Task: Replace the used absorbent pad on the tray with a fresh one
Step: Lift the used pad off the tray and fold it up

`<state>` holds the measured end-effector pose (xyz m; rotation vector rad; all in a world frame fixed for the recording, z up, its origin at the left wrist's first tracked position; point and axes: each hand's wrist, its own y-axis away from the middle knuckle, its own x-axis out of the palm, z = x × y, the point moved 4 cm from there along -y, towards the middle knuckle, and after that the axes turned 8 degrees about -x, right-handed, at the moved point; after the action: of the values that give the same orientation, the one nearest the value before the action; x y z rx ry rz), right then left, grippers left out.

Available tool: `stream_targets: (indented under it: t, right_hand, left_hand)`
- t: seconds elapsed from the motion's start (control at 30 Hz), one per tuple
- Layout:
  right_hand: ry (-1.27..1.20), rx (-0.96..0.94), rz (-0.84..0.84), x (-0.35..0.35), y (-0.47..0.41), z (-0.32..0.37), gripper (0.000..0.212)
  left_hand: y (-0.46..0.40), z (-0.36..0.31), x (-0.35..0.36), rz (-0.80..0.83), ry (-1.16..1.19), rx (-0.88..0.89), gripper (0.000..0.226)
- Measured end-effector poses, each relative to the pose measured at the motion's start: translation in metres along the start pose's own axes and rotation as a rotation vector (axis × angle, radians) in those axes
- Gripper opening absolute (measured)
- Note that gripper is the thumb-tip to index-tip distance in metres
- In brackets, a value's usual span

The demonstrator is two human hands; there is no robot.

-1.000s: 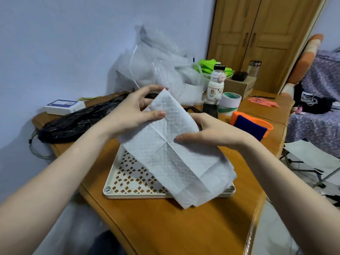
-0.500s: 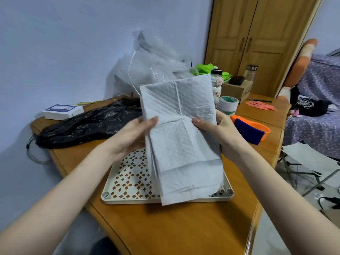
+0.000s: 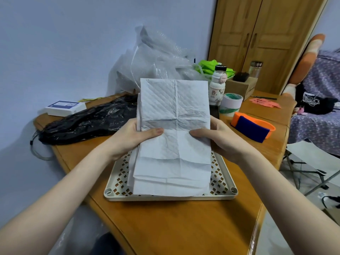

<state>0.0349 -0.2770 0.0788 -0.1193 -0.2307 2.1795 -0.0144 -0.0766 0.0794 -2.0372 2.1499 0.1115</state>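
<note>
Left hand (image 3: 128, 138) and right hand (image 3: 219, 137) pinch the folded white absorbent pad (image 3: 173, 137) at its 9 and 3 o'clock edges, holding it upright above the cream perforated tray (image 3: 223, 183) on the wooden table (image 3: 184, 227); a black plastic bag (image 3: 88, 122) lies at 10 o'clock.

Middle of the perforated tray (image 3: 223, 181) hidden under the folded absorbent pad (image 3: 174, 137), fingers of both hands hidden behind the pad, label print on the white bottle (image 3: 217, 87) too small to read, both forearms cut off by the near edge, wardrobe (image 3: 261, 39) cut off at the top
</note>
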Motion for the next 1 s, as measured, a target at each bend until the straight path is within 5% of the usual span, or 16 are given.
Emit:
stream_targets:
  t: [0.4, 0.53, 0.67, 0.83, 0.9, 0.93, 1.0]
  right_hand:
    - [-0.18, 0.002, 0.119, -0.002, 0.001, -0.004, 0.035]
    - [-0.176, 0.021, 0.154, -0.004, 0.0, -0.002, 0.052]
    - [-0.229, 0.091, 0.21, 0.0, 0.002, 0.005, 0.041]
    - [0.048, 0.069, 0.141, 0.0, -0.002, 0.005, 0.027]
    - [0.189, 0.009, 0.135, -0.001, -0.003, 0.006, 0.012]
    - [0.237, -0.018, 0.124, -0.001, -0.004, 0.008, 0.023]
    - [0.279, -0.071, 0.077, -0.001, -0.005, 0.013, 0.04]
  left_hand:
    - [0.0, 0.015, -0.017, 0.132, 0.482, -0.105, 0.058]
    - [0.011, 0.004, -0.011, 0.196, 0.36, -0.017, 0.045]
    - [0.0, 0.013, -0.02, 0.13, 0.098, -0.04, 0.012]
    - [-0.004, 0.009, -0.015, 0.044, 0.136, -0.14, 0.039]
    - [-0.006, 0.005, -0.013, -0.045, 0.049, -0.085, 0.031]
    - [-0.007, 0.004, -0.013, -0.083, 0.01, -0.051, 0.023]
    - [-0.007, 0.006, -0.01, -0.088, -0.002, -0.052, 0.052]
